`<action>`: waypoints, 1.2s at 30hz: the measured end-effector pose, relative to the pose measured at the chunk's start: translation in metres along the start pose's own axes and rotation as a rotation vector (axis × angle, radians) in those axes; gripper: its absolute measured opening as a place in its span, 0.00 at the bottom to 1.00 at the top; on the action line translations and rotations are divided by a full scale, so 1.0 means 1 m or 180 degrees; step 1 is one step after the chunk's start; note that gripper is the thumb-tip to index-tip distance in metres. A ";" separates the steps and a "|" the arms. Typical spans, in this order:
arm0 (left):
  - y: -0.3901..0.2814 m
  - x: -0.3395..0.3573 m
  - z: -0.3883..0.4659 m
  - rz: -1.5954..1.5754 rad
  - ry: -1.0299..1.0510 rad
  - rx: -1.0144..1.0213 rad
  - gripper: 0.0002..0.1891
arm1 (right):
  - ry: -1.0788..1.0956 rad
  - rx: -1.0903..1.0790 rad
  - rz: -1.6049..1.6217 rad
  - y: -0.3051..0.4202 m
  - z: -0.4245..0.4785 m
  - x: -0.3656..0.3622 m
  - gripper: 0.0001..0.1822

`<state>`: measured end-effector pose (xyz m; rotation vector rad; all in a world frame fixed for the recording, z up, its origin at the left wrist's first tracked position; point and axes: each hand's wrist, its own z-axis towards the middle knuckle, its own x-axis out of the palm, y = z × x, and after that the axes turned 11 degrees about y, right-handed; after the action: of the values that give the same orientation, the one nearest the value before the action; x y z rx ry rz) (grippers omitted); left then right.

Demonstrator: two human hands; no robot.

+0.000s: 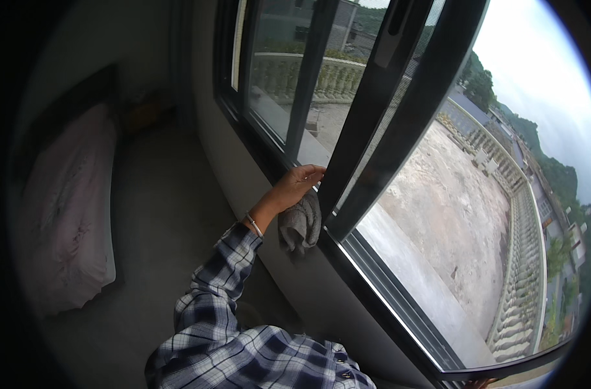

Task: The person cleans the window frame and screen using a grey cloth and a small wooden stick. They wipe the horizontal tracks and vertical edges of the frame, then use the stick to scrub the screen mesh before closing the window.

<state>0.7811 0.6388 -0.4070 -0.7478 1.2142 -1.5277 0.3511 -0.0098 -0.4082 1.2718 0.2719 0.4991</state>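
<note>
My left hand (pixel 291 187) is at the lower track of a dark-framed sliding window, its fingertips against the edge of a sash (pixel 341 170). A grey cloth (pixel 301 221) hangs down from its palm, over the inner side of the sill. At the bottom rim of the view, a small part of my right hand (pixel 481 383) shows by the corner of the window frame (pixel 509 373). Most of that hand is cut off, so its grip is hidden. Between my hands runs the bare metal window track (pixel 402 287).
A bed with a pink cover (pixel 74 209) stands in the dim room, on a grey floor (pixel 154 219). A pale wall (pixel 324 287) drops below the window. Outside lie a concrete terrace (pixel 451 219) and a stone balustrade (pixel 524 272).
</note>
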 end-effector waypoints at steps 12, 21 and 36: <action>-0.026 0.058 -0.013 0.1271 0.0055 0.0179 0.16 | -0.0604 -0.0142 -0.1663 -0.008 0.025 -0.102 0.22; -0.029 0.054 -0.030 0.1237 -0.0015 0.0105 0.13 | -0.1082 -0.0472 -0.2983 0.039 -0.038 0.003 0.26; -0.021 0.113 -0.035 0.1708 0.0527 0.0205 0.12 | -0.0673 -0.0363 -0.2607 0.066 -0.050 0.032 0.30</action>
<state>0.7087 0.5426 -0.4109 -0.2221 1.3471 -1.1862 0.3420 0.0623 -0.3566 0.9840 0.5407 -0.3146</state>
